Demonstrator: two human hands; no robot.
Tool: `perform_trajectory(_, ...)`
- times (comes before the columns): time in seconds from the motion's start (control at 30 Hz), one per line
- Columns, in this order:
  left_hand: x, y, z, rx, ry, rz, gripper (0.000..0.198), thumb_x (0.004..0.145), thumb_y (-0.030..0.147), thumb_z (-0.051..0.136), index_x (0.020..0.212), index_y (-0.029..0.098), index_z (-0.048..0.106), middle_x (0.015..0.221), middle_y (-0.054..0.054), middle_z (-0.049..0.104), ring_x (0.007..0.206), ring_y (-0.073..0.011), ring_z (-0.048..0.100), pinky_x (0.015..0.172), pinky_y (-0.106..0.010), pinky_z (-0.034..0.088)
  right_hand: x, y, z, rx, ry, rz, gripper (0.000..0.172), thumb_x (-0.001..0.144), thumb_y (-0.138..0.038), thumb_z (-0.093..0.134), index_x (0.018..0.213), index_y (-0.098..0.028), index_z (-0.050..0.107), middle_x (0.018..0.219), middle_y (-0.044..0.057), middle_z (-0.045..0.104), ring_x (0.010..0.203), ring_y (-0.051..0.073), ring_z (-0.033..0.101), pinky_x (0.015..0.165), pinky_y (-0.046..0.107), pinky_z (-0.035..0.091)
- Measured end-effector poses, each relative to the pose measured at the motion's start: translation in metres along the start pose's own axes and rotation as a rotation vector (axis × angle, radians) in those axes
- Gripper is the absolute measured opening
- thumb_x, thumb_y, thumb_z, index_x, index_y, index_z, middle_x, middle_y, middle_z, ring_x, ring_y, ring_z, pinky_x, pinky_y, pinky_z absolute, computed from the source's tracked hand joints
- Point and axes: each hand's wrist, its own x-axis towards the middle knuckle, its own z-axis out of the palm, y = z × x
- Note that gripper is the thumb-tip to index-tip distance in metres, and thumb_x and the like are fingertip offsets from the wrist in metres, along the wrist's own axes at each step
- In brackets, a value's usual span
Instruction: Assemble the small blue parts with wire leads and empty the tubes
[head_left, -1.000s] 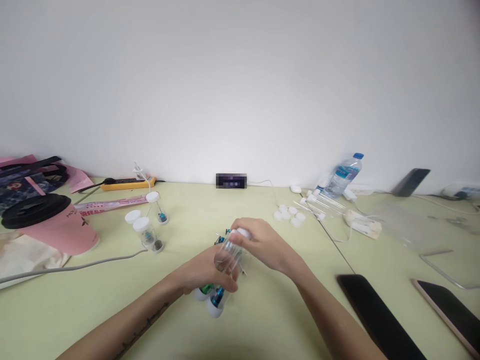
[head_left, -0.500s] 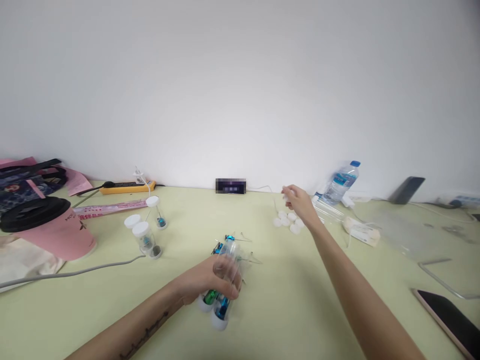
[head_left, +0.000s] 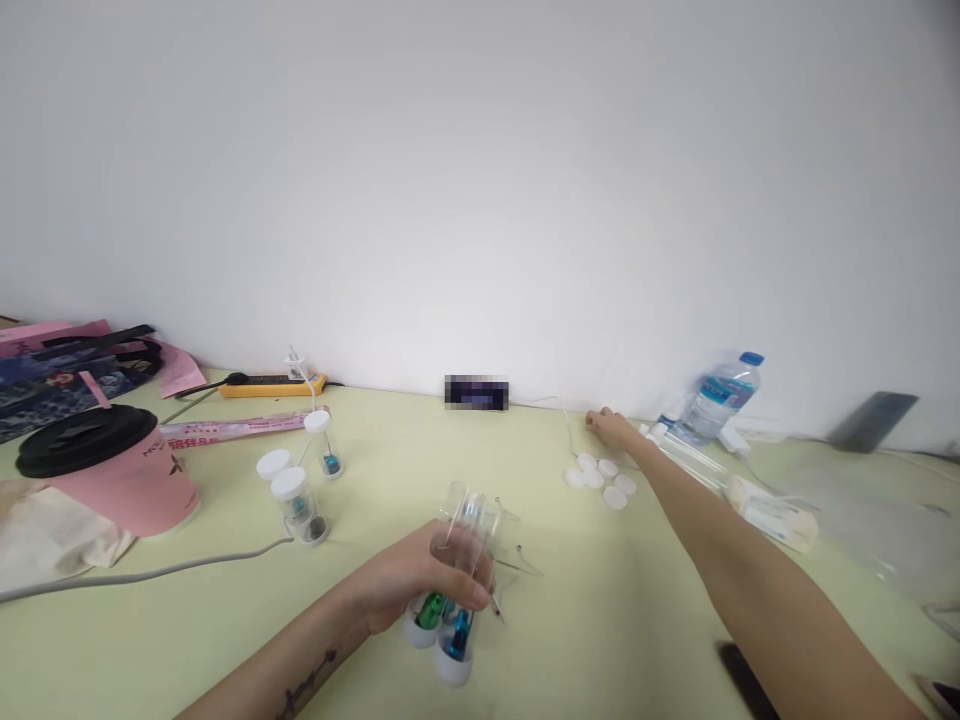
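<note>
My left hand (head_left: 424, 580) grips clear plastic tubes (head_left: 457, 570) with white caps at their lower ends; green and blue small parts show inside them. The tubes tilt, open ends up and away from me. My right hand (head_left: 611, 428) is stretched far out to the back of the pale green table (head_left: 570, 620), resting by a cluster of loose white caps (head_left: 600, 478). Whether its fingers hold a cap I cannot tell. Thin wire-legged parts (head_left: 517, 560) lie on the table just right of the tubes.
Three capped vials (head_left: 298, 490) stand left of centre. A pink cup with a black lid (head_left: 105, 470) sits far left beside a grey cable (head_left: 150, 572). A water bottle (head_left: 716, 397), empty tubes (head_left: 694, 455) and a white adapter (head_left: 772, 510) lie at the right. A yellow power strip (head_left: 274, 384) lies by the wall.
My right hand left the tube's top and reached out to the white caps at the back right. My left hand kept hold of the tubes. The view shifted slightly.
</note>
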Motion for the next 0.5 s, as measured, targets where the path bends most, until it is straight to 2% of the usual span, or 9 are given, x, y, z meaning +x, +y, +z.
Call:
perform_trajectory(0.17, -0.001, 0.002, -0.007, 0.104, -0.008, -0.019, 0.015, 0.059, 0.019, 0.072, 0.073, 0.014, 0.068, 0.079, -0.002, 0.06, 0.077, -0.0168, 0.054, 0.065, -0.025, 0.04, -0.021, -0.012, -0.016, 0.011, 0.036, -0.051, 0.019, 0.089, -0.018, 0.053, 0.104, -0.012, 0.063, 0.113, 0.016, 0.057, 0.097, 0.024, 0.059, 0.085, 0.04, 0.044)
perform_trajectory(0.23, -0.002, 0.005, -0.008, 0.225, 0.016, -0.027, 0.016, 0.061, 0.023, 0.072, 0.075, 0.016, 0.067, 0.085, -0.003, 0.059, 0.081, -0.0177, 0.055, 0.066, -0.026, 0.042, -0.036, -0.029, -0.029, 0.05, 0.086, -0.085, 0.02, 0.089, -0.016, 0.051, 0.105, -0.014, 0.063, 0.117, 0.018, 0.054, 0.101, 0.026, 0.057, 0.086, 0.038, 0.041)
perform_trajectory(0.33, -0.004, 0.009, -0.01, 0.485, 0.098, -0.003, 0.018, 0.062, 0.03, 0.072, 0.075, 0.018, 0.067, 0.097, -0.003, 0.053, 0.086, -0.0183, 0.054, 0.073, -0.028, 0.045, -0.074, -0.066, -0.052, 0.158, 0.123, -0.174, 0.024, 0.094, -0.027, 0.043, 0.103, -0.016, 0.062, 0.11, 0.013, 0.058, 0.097, 0.022, 0.059, 0.083, 0.031, 0.042)
perform_trajectory(0.4, -0.007, 0.009, -0.011, 0.665, 0.165, 0.04, 0.019, 0.063, 0.034, 0.071, 0.076, 0.02, 0.067, 0.102, -0.002, 0.047, 0.087, -0.0179, 0.053, 0.076, -0.029, 0.046, -0.112, -0.097, -0.065, 0.289, 0.084, -0.303, 0.034, 0.097, -0.039, 0.034, 0.101, -0.019, 0.061, 0.098, 0.007, 0.064, 0.086, 0.016, 0.06, 0.075, 0.025, 0.045)
perform_trajectory(0.43, -0.009, 0.009, -0.011, 0.741, 0.193, 0.063, 0.02, 0.063, 0.035, 0.071, 0.076, 0.021, 0.067, 0.103, -0.002, 0.045, 0.087, -0.0175, 0.053, 0.077, -0.03, 0.046, -0.134, -0.112, -0.07, 0.528, 0.025, -0.424, 0.037, 0.097, -0.041, 0.032, 0.101, -0.017, 0.06, 0.092, 0.007, 0.064, 0.079, 0.015, 0.06, 0.069, 0.025, 0.045)
perform_trajectory(0.5, -0.014, 0.008, -0.011, 0.851, 0.226, 0.103, 0.019, 0.065, 0.036, 0.068, 0.079, 0.022, 0.067, 0.107, -0.002, 0.043, 0.083, -0.0162, 0.053, 0.074, -0.03, 0.047, -0.178, -0.14, -0.076, 0.844, -0.176, -0.608, 0.035, 0.094, -0.045, 0.04, 0.103, -0.017, 0.059, 0.081, 0.005, 0.064, 0.067, 0.013, 0.058, 0.062, 0.023, 0.045)
